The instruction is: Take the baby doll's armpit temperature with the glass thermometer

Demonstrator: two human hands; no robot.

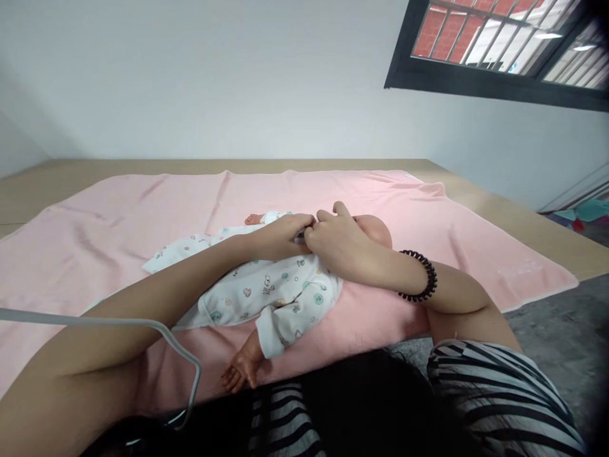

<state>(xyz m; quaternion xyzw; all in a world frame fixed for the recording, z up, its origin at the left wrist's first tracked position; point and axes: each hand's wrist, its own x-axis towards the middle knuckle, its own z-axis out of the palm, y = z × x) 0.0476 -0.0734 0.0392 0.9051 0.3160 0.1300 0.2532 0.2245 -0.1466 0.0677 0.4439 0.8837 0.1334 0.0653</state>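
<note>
A baby doll lies on its back, its head (375,230) to the right and its feet end to the left. It wears a white printed romper (271,285) with long sleeves. Over the upper chest and neck, my left hand (288,236) and my right hand (340,244) meet with bent fingers. A small greyish thing (299,237) shows between them, too little of it to name. My hands hide the doll's face and collar. One doll hand (242,368) rests palm up near me; the other hand (253,219) lies on the far side.
Under the doll spreads a pink blanket (181,197) with folds, on a wooden table (76,166). A white wall and a barred window stand behind. A grey cable (118,322) crosses the lower left, in front of my left arm.
</note>
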